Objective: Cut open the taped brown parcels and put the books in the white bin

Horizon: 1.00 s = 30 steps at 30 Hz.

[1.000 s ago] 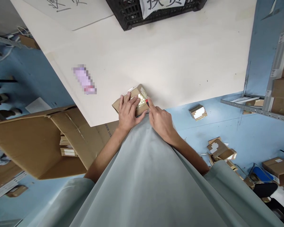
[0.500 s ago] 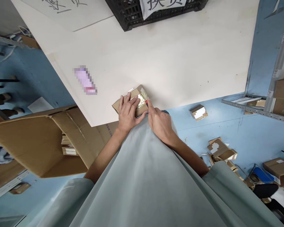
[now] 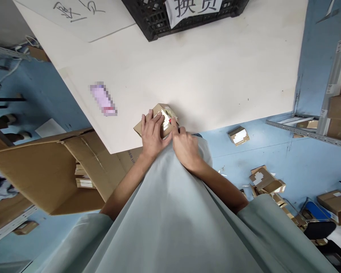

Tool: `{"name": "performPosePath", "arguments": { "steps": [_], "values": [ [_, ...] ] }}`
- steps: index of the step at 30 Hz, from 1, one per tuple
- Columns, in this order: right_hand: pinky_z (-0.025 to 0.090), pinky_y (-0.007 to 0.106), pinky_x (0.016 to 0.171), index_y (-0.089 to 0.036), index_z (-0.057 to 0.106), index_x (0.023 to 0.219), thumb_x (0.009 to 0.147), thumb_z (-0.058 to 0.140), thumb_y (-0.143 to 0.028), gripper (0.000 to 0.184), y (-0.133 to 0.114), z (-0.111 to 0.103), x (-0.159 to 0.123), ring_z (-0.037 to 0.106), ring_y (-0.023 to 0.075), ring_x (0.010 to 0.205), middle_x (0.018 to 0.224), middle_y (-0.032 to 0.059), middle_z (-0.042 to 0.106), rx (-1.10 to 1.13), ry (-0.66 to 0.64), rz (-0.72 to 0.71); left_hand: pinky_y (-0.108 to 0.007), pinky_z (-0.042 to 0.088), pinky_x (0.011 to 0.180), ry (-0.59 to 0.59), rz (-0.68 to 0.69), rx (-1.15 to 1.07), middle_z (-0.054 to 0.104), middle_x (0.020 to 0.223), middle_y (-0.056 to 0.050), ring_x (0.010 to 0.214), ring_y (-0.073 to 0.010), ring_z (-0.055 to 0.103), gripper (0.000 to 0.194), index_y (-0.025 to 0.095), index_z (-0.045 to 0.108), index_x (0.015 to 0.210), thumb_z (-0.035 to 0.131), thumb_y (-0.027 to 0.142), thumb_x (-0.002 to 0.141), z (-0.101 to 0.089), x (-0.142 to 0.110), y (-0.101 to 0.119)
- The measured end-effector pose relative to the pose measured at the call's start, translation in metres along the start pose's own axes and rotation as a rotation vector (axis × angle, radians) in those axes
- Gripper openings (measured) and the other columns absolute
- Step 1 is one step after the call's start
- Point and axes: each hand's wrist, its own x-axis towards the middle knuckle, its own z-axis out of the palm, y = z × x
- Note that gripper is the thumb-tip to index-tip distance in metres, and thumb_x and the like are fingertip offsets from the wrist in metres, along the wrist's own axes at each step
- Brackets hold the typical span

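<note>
A small taped cardboard box (image 3: 159, 109) lies at the near edge of the white table (image 3: 204, 83). My left hand (image 3: 152, 136) presses on its top, fingers spread and lying flat, thumb stretched along the near side. My right hand (image 3: 186, 146) is closed around a red-and-black box cutter (image 3: 170, 120), mostly hidden by the fingers. The index finger points forward along the cutter at the box's shiny taped right part. The blade itself cannot be made out.
A black plastic crate (image 3: 159, 28) with a handwritten sign stands at the far side. A blurred purple item (image 3: 104, 99) lies left on the table. A large open carton (image 3: 59, 178) is below left. Boxes (image 3: 263, 178) lie on the blue floor at right.
My right hand has moved slightly left and up with the box cutter. The small box has turned a little under my left hand, which stays on top.
</note>
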Motion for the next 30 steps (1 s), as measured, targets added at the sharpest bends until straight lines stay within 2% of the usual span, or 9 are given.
{"name": "performPosePath", "arguments": {
  "steps": [6, 10, 12, 15, 18, 20, 22, 26, 30],
  "values": [
    [0.065, 0.034, 0.086, -0.022, 0.005, 0.188, 0.115, 0.036, -0.014, 0.080, 0.017, 0.004, -0.005, 0.082, 0.0263, 0.100, 0.125, 0.0187, 0.081, 0.045, -0.027, 0.041, -0.078, 0.022, 0.142, 0.027, 0.021, 0.037, 0.072, 0.154, -0.015, 0.168, -0.0474, 0.046, 0.067, 0.028, 0.062, 0.156, 0.077, 0.061, 0.100, 0.004, -0.001, -0.002],
    [0.063, 0.034, 0.086, -0.021, 0.019, 0.187, 0.117, 0.036, -0.017, 0.072, 0.028, 0.009, -0.019, 0.082, 0.0261, 0.098, 0.122, 0.0153, 0.084, 0.095, -0.052, 0.048, -0.080, 0.020, 0.141, 0.027, 0.050, 0.028, 0.071, 0.155, -0.015, 0.168, -0.0486, 0.045, 0.069, 0.030, 0.061, 0.158, 0.080, 0.059, 0.099, 0.009, -0.009, -0.003],
    [0.061, 0.033, 0.085, -0.021, 0.029, 0.185, 0.118, 0.037, -0.018, 0.068, 0.034, 0.007, -0.027, 0.082, 0.0258, 0.099, 0.122, 0.0131, 0.085, 0.142, -0.019, 0.003, -0.080, 0.021, 0.141, 0.032, 0.062, 0.032, 0.071, 0.155, -0.015, 0.168, -0.0483, 0.046, 0.071, 0.030, 0.059, 0.160, 0.080, 0.059, 0.099, 0.007, -0.014, -0.007],
    [0.061, 0.032, 0.088, -0.022, 0.036, 0.182, 0.120, 0.038, -0.026, 0.062, 0.049, 0.007, -0.028, 0.083, 0.0259, 0.101, 0.124, 0.0107, 0.087, 0.260, 0.107, -0.067, -0.080, 0.022, 0.140, 0.038, 0.078, 0.033, 0.070, 0.154, -0.016, 0.167, -0.0494, 0.046, 0.076, 0.029, 0.058, 0.162, 0.080, 0.063, 0.097, 0.000, -0.024, -0.024],
    [0.062, 0.034, 0.094, -0.020, 0.050, 0.172, 0.121, 0.037, -0.035, 0.055, 0.070, 0.019, 0.003, 0.084, 0.0265, 0.102, 0.127, 0.0106, 0.087, 0.417, 0.247, -0.051, -0.081, 0.025, 0.138, 0.068, 0.085, 0.041, 0.072, 0.148, -0.018, 0.164, -0.0523, 0.050, 0.081, 0.028, 0.063, 0.158, 0.080, 0.072, 0.092, -0.014, -0.040, -0.048],
    [0.064, 0.032, 0.092, -0.021, 0.064, 0.157, 0.122, 0.037, -0.038, 0.047, 0.082, 0.034, 0.040, 0.085, 0.0240, 0.098, 0.128, 0.0093, 0.086, 0.536, 0.237, -0.054, -0.082, 0.027, 0.137, 0.077, 0.039, 0.040, 0.072, 0.145, -0.018, 0.162, -0.0540, 0.051, 0.083, 0.029, 0.067, 0.154, 0.078, 0.078, 0.088, -0.025, -0.053, -0.063],
    [0.065, 0.032, 0.089, -0.018, 0.066, 0.150, 0.122, 0.036, -0.038, 0.045, 0.087, 0.052, 0.079, 0.085, 0.0228, 0.100, 0.129, 0.0109, 0.085, 0.618, 0.169, -0.048, -0.080, 0.031, 0.135, 0.089, -0.033, 0.028, 0.072, 0.146, -0.018, 0.162, -0.0547, 0.051, 0.085, 0.030, 0.070, 0.152, 0.076, 0.083, 0.085, -0.037, -0.064, -0.074],
    [0.068, 0.037, 0.089, -0.016, 0.064, 0.147, 0.122, 0.039, -0.048, 0.048, 0.073, 0.081, 0.128, 0.082, 0.0261, 0.114, 0.135, 0.0172, 0.082, 0.620, 0.121, -0.030, -0.074, 0.042, 0.131, 0.159, -0.107, 0.022, 0.074, 0.147, -0.015, 0.159, -0.0509, 0.055, 0.083, 0.035, 0.073, 0.149, 0.069, 0.088, 0.085, -0.056, -0.085, -0.084],
    [0.070, 0.039, 0.089, -0.016, 0.066, 0.142, 0.119, 0.046, -0.052, 0.048, 0.045, 0.096, 0.132, 0.081, 0.0256, 0.112, 0.129, 0.0166, 0.082, 0.738, 0.105, -0.020, -0.068, 0.052, 0.124, 0.249, -0.238, 0.024, 0.075, 0.147, -0.014, 0.143, -0.0429, 0.069, 0.072, 0.036, 0.073, 0.150, 0.063, 0.082, 0.095, -0.067, -0.108, -0.081]
  ]
}}
